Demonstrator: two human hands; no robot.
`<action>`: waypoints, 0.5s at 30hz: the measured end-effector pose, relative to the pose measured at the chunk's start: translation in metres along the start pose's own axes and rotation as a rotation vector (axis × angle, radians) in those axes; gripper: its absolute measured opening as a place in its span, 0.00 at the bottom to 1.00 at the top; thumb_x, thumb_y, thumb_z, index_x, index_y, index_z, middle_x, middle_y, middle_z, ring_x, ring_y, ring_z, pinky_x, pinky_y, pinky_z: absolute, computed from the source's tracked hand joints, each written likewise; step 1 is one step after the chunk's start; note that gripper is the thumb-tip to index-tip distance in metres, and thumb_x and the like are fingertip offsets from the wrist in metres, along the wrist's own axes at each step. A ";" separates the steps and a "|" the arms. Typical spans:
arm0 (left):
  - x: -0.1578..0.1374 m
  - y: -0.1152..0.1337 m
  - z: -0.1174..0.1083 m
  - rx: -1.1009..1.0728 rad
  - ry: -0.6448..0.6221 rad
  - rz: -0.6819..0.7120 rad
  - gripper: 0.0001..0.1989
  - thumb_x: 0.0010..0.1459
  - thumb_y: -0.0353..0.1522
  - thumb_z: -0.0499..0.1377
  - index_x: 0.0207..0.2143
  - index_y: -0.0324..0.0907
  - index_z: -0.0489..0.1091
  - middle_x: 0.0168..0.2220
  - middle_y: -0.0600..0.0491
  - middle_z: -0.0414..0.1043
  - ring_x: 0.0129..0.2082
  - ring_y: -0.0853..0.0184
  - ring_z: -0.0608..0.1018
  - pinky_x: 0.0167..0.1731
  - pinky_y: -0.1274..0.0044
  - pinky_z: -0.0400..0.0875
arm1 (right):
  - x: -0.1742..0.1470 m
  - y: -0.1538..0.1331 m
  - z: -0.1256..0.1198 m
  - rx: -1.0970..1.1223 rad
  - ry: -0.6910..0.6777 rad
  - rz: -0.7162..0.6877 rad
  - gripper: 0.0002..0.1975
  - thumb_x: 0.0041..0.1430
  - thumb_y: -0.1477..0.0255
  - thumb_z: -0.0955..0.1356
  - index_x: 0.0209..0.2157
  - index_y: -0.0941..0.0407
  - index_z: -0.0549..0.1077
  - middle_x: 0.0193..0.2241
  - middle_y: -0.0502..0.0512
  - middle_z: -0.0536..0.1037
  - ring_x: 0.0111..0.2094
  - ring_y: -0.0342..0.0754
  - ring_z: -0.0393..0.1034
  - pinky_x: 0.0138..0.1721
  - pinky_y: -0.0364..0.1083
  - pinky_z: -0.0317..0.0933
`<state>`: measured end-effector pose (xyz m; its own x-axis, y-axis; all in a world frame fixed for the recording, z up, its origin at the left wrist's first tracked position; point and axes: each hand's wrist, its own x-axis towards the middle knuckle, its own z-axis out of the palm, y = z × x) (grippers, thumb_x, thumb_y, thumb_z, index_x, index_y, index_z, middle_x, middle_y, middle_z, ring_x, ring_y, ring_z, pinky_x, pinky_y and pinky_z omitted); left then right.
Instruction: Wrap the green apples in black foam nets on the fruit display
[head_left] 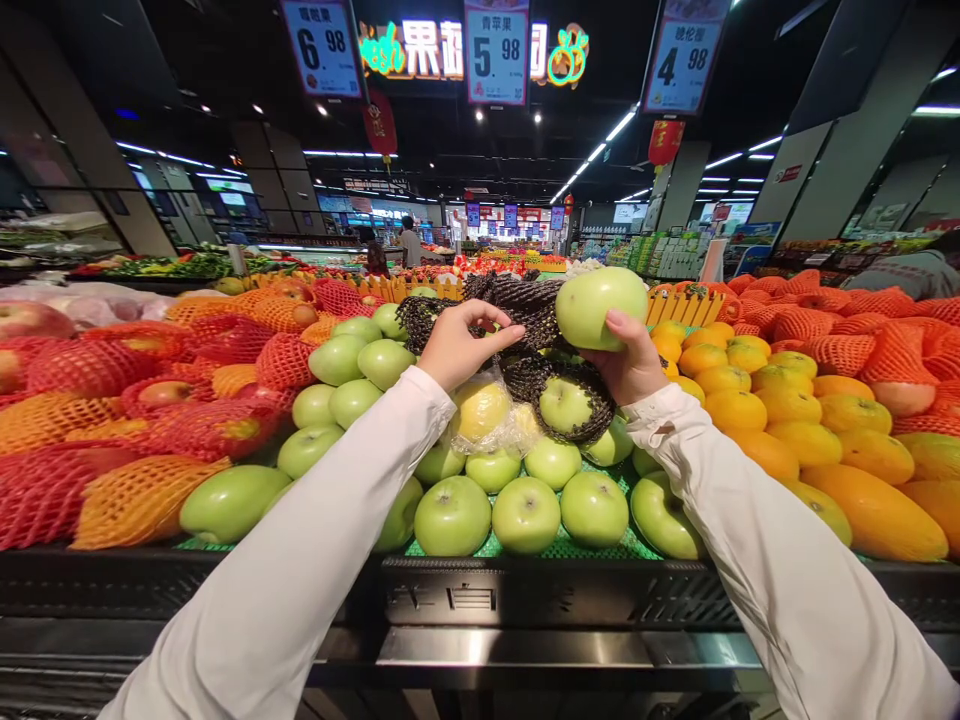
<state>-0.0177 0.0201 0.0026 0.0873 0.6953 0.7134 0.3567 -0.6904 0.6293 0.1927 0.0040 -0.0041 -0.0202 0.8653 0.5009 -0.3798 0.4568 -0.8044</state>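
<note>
My right hand is closed around a large green apple, held up above the display. My left hand is to the left of it, with thumb and fingers drawn together in a pinch. Black foam net sleeves lie right behind the left fingertips; whether they grip one I cannot tell. Below the hands, a green apple sits in a black net sleeve. Beside it is a yellowish fruit in clear plastic wrap. Rows of bare green apples rest on a green mat in front.
Apples in red and orange foam nets fill the left. Oranges and red-netted fruit are piled on the right. A black display edge runs along the front. Price signs hang overhead. A person stands far back.
</note>
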 end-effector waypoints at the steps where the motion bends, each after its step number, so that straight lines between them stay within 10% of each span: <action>1: 0.000 0.000 0.000 0.007 -0.014 -0.020 0.13 0.46 0.41 0.68 0.27 0.42 0.72 0.30 0.53 0.75 0.32 0.66 0.74 0.37 0.73 0.68 | 0.000 -0.001 0.001 0.002 0.001 0.004 0.24 0.37 0.55 0.76 0.39 0.46 0.75 0.36 0.46 0.82 0.44 0.55 0.78 0.37 0.50 0.77; 15: 0.004 0.006 -0.001 -0.340 0.067 -0.182 0.01 0.48 0.30 0.53 0.26 0.45 0.63 0.29 0.54 0.68 0.32 0.67 0.72 0.27 0.78 0.67 | 0.000 0.001 0.000 -0.042 0.044 -0.015 0.26 0.36 0.51 0.75 0.38 0.47 0.75 0.38 0.49 0.82 0.47 0.58 0.76 0.40 0.53 0.77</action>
<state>-0.0164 0.0188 0.0093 -0.0144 0.8058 0.5920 0.0309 -0.5914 0.8058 0.1922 0.0039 -0.0049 0.0261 0.8660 0.4993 -0.3409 0.4773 -0.8099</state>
